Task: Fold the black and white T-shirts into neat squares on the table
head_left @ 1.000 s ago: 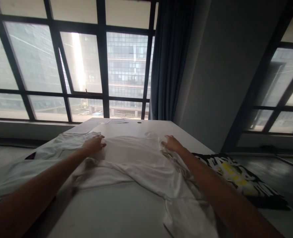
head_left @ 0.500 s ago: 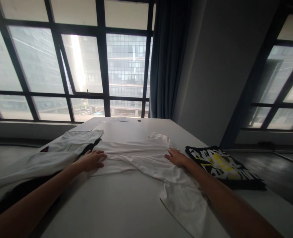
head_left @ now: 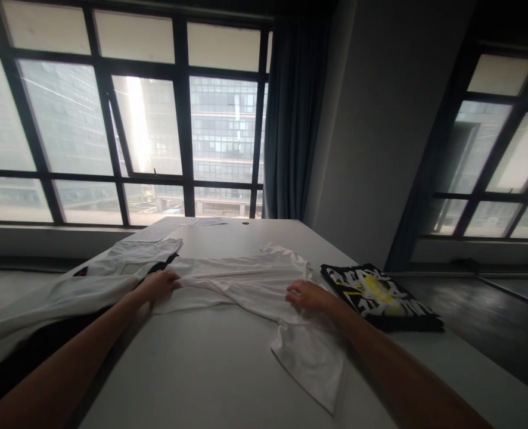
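Observation:
A white shirt [head_left: 241, 280] lies spread across the white table [head_left: 201, 363], wrinkled, with one sleeve hanging toward me at the right. At its left end, my left hand [head_left: 159, 287] has its fingers bent together on the cloth edge, pinching it. My right hand [head_left: 307, 296] rests on the right part of the shirt with curled fingers drawn close on the fabric. The fingertips of both hands are partly hidden against the cloth.
Left of the shirt lie more white and black garments [head_left: 107, 280]. A folded black shirt with white and yellow print [head_left: 380, 298] sits at the right edge. Papers [head_left: 152, 231] are at the far end, before windows and a blue curtain [head_left: 291, 119].
Both hands have drawn their fingers in from a spread, flat pose and now grip the cloth. The view has tilted up slightly and turned right.

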Available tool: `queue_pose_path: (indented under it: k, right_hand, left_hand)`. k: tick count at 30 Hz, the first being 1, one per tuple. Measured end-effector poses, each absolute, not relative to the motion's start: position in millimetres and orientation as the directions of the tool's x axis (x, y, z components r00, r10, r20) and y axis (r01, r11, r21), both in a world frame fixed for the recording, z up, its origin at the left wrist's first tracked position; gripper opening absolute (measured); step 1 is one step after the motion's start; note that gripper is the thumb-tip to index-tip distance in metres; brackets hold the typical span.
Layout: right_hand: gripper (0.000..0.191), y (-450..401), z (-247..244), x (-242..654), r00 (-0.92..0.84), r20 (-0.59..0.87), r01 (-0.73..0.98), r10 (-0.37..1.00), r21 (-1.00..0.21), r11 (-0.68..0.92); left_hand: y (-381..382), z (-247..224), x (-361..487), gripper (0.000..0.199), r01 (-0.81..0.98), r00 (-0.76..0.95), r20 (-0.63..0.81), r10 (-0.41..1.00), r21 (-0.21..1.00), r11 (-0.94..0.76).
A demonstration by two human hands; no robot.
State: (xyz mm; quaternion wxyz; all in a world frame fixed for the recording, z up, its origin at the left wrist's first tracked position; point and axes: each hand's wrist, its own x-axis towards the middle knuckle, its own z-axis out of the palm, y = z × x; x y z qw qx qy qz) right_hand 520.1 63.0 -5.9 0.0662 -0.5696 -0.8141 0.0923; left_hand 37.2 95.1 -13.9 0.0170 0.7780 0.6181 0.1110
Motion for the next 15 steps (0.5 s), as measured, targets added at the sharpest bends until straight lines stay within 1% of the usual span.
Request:
queue_pose_path:
  k: [2, 5, 7, 9, 11, 13, 15]
  right_hand:
    - [0.052, 52.3, -6.4, 522.5, -0.407, -0.054, 0.885, 0.912, -0.271, 0.379]
    - [0.057, 42.2, -6.6, 536.9, -0.414, -0.029, 0.878, 0.910, -0.275, 0.391]
    - [0.059, 37.9, -4.5, 549.9, -0.416, -0.004, 0.874, 0.909, -0.276, 0.399]
    - [0.054, 33.6, 1.1, 562.1, -0.430, 0.018, 0.864, 0.903, -0.283, 0.417]
    - [0.039, 27.9, 11.0, 571.4, -0.420, 0.031, 0.858, 0.907, -0.311, 0.408]
    - [0.029, 19.9, 24.0, 576.3, -0.414, 0.015, 0.845, 0.910, -0.366, 0.390]
    - [0.029, 9.5, 35.8, 575.6, -0.458, -0.059, 0.811, 0.887, -0.436, 0.390]
  left_hand:
    - [89.8, -9.4, 39.5, 0.026, 0.966, 0.194, 0.218, 0.957, 0.129, -0.225]
    - [76.8, 1.9, 38.1, 0.030, 0.963, 0.202, 0.328, 0.923, 0.107, -0.249]
    - [63.4, 11.2, 34.1, 0.034, 0.930, 0.260, 0.395, 0.881, 0.144, -0.339]
    - [45.5, 20.0, 29.0, 0.037, 0.858, 0.346, 0.416, 0.841, 0.222, -0.462]
    - [24.4, 27.3, 23.9, 0.040, 0.794, 0.410, 0.347, 0.843, 0.318, -0.517]
    - [3.6, 32.8, 19.4, 0.040, 0.792, 0.424, 0.216, 0.879, 0.383, -0.476]
    - [-12.4, 36.2, 15.3, 0.037, 0.821, 0.414, 0.085, 0.906, 0.395, -0.412]
